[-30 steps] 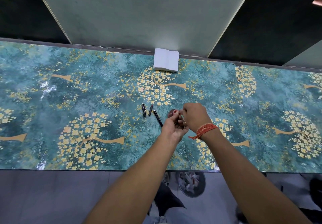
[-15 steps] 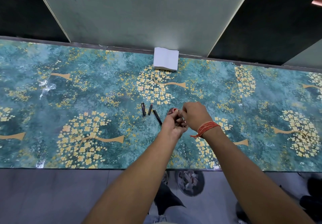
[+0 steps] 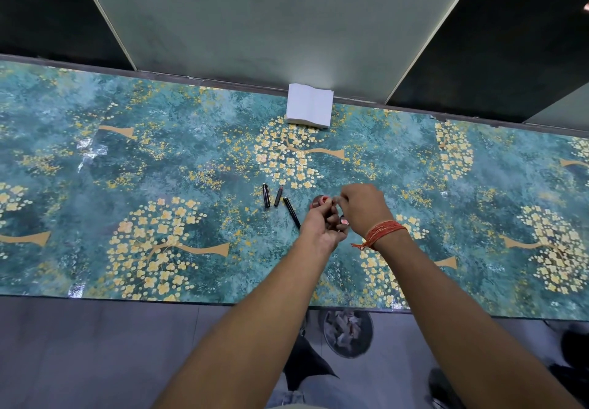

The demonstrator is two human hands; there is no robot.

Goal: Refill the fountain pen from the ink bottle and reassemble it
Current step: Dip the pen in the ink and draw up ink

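A small ink bottle (image 3: 319, 201) with a red-rimmed open mouth stands on the table, and my left hand (image 3: 322, 228) is curled around its near side. My right hand (image 3: 363, 208), with an orange thread band at the wrist, pinches a thin pale piece (image 3: 337, 200) just right of the bottle's mouth; I cannot make out what the piece is. A small round reddish lid (image 3: 344, 221) shows between my two hands. To the left lie three loose pen parts: a black cap (image 3: 266, 195), a short section with a red tip (image 3: 278, 196) and a long black barrel (image 3: 291, 212).
A stack of white tissues (image 3: 309, 109) sits at the table's (image 3: 159, 185) far edge against a grey panel. Below the near edge a waste bin (image 3: 347, 332) with crumpled paper stands on the floor, beside my legs.
Hardly anything: both hands stay at the bottle, and my right hand's fingers have shifted a little by its mouth.
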